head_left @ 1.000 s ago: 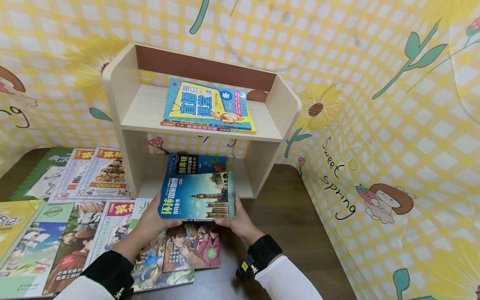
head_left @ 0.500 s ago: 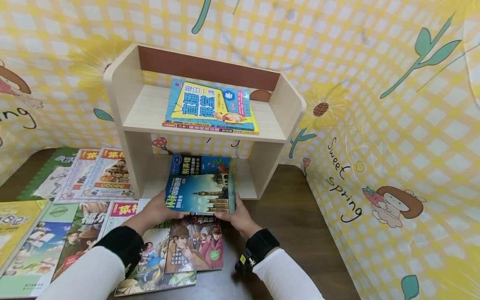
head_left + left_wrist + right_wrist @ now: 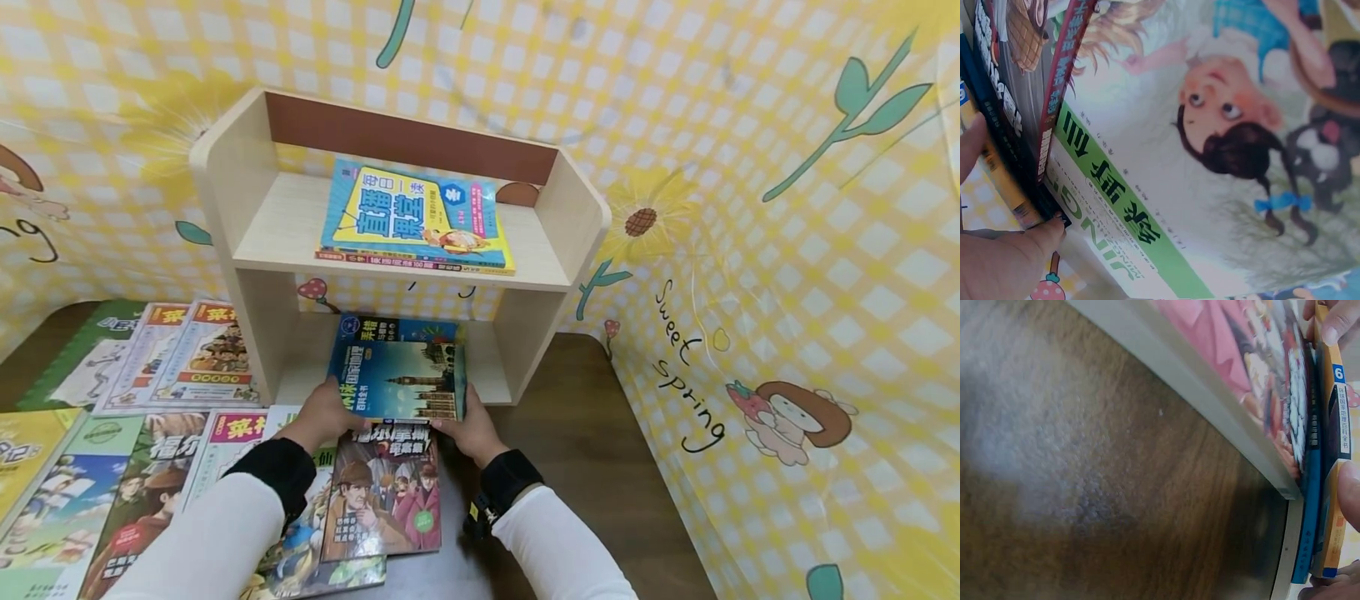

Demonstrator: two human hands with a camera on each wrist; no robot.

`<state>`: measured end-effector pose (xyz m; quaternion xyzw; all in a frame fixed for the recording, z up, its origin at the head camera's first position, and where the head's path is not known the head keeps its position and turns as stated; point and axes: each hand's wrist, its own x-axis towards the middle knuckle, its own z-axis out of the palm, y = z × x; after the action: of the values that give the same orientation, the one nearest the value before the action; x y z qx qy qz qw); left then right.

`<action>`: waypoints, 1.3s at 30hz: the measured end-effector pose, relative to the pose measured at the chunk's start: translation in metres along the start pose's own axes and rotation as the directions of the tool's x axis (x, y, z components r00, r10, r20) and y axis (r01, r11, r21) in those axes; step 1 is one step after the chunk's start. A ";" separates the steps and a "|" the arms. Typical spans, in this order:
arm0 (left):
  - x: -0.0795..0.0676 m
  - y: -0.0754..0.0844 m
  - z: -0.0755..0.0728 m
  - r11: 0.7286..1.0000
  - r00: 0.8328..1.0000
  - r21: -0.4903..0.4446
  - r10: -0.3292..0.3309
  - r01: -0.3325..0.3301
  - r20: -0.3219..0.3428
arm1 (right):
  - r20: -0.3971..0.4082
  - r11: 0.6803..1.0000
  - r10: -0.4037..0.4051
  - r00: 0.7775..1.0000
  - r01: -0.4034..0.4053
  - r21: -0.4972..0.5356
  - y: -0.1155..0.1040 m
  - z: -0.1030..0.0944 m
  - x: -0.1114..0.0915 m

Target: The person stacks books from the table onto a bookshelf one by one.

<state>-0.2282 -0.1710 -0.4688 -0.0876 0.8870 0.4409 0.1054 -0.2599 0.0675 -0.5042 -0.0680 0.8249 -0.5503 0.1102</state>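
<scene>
A blue geography book (image 3: 405, 379) with a clock tower on its cover lies flat at the front of the lower shelf. It overlaps another blue book (image 3: 420, 329) beneath it. My left hand (image 3: 322, 418) grips its near left corner, thumb along the spine; my right hand (image 3: 474, 429) holds the near right corner the same way. In the right wrist view the orange spine (image 3: 1335, 531) sits between both hands, with the thinner blue spine (image 3: 1311, 487) right below it. Part of my left hand (image 3: 1010, 259) shows at the spines in the left wrist view.
The two-tier wooden bookshelf (image 3: 525, 342) stands against a checked cloth backdrop (image 3: 705, 167). Its upper shelf bears a small stack of books (image 3: 412, 212). A detective book (image 3: 386, 500) lies just before the lower shelf, and several more books, including a yellow one (image 3: 30, 450), cover the table's left side.
Both hands have slid the geography book farther into the lower shelf, over more of the book beneath. More of the detective book's cover shows in front.
</scene>
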 end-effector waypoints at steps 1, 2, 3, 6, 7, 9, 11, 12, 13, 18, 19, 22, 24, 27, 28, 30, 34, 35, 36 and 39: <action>0.001 0.001 0.000 1.000 1.000 0.016 0.000 0.000 -0.005 | -0.003 1.000 -0.007 1.000 0.007 -0.022 0.001 0.001 0.002; 0.002 0.002 0.000 0.999 1.000 0.032 0.003 -0.002 -0.008 | -0.008 0.999 -0.010 1.000 0.010 -0.048 0.003 0.001 0.004; 0.003 0.002 -0.001 0.999 1.000 0.052 0.003 -0.002 -0.012 | -0.013 0.997 -0.020 1.000 0.019 -0.078 0.003 0.002 0.005; 0.007 0.005 -0.004 0.990 1.000 0.143 -0.013 0.015 -0.015 | -0.022 0.987 -0.024 0.999 0.020 -0.158 0.004 0.003 0.009; 0.008 0.005 -0.005 0.985 1.000 0.172 -0.019 0.020 -0.012 | -0.023 0.984 -0.031 0.999 0.026 -0.177 0.004 0.003 0.010; 0.010 0.005 -0.006 0.974 1.000 0.224 -0.030 0.031 -0.009 | -0.026 0.973 -0.040 0.999 0.033 -0.228 0.004 0.003 0.011; 0.013 0.005 -0.007 0.964 0.999 0.264 -0.034 0.034 -0.005 | -0.029 0.962 -0.047 0.999 0.037 -0.272 0.004 0.004 0.013; 0.015 0.004 -0.007 0.961 1.000 0.276 -0.028 0.029 -0.006 | -0.027 0.958 -0.043 0.999 0.033 -0.285 0.003 0.004 0.014; 0.016 0.003 -0.007 0.957 1.000 0.288 -0.022 0.023 -0.009 | -0.028 0.956 -0.042 0.999 0.033 -0.291 0.003 0.004 0.016; 0.023 0.001 -0.009 0.938 0.999 0.347 0.040 -0.028 -0.027 | -0.032 0.948 -0.015 0.999 0.005 -0.318 0.004 0.007 0.022; 0.024 0.001 -0.010 0.936 0.999 0.351 0.046 -0.033 -0.029 | -0.036 0.943 -0.015 0.999 0.002 -0.333 0.004 0.007 0.024; 0.028 0.000 -0.010 0.937 0.999 0.349 0.042 -0.029 -0.028 | -0.049 0.929 -0.015 0.999 -0.004 -0.370 0.004 0.007 0.028; 0.031 0.001 -0.010 0.945 1.000 0.328 0.015 -0.006 -0.025 | -0.058 0.922 -0.013 0.998 -0.010 -0.386 0.003 0.007 0.030; 0.034 0.001 -0.010 0.952 1.000 0.305 -0.009 0.016 -0.026 | -0.069 0.915 -0.008 0.998 -0.021 -0.402 0.000 0.007 0.032; 0.034 0.001 -0.010 0.955 1.000 0.296 -0.015 0.023 -0.027 | -0.071 0.915 -0.004 0.997 -0.025 -0.403 0.000 0.007 0.033; 0.035 0.001 -0.011 0.957 0.999 0.288 -0.019 0.028 -0.033 | -0.073 0.915 0.002 0.997 -0.031 -0.402 -0.001 0.007 0.034; 0.035 0.004 -0.011 0.950 0.998 0.310 -0.018 0.035 -0.059 | -0.071 0.915 -0.003 0.997 -0.026 -0.402 -0.002 0.008 0.037; 0.035 0.004 -0.010 0.945 0.998 0.324 -0.013 0.034 -0.067 | -0.071 0.915 -0.006 0.997 -0.023 -0.404 -0.002 0.008 0.038; 0.034 0.005 -0.010 0.939 0.997 0.341 -0.011 0.035 -0.074 | -0.073 0.915 -0.010 0.997 -0.020 -0.402 -0.002 0.008 0.038; 0.033 0.008 -0.009 0.923 0.996 0.382 -0.006 0.040 -0.089 | -0.078 0.918 -0.012 0.997 -0.020 -0.396 -0.002 0.008 0.039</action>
<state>-0.2630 -0.1756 -0.4657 -0.0945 0.9587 0.2536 0.0871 -0.2955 0.0507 -0.5096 -0.0655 0.9230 -0.3739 0.0629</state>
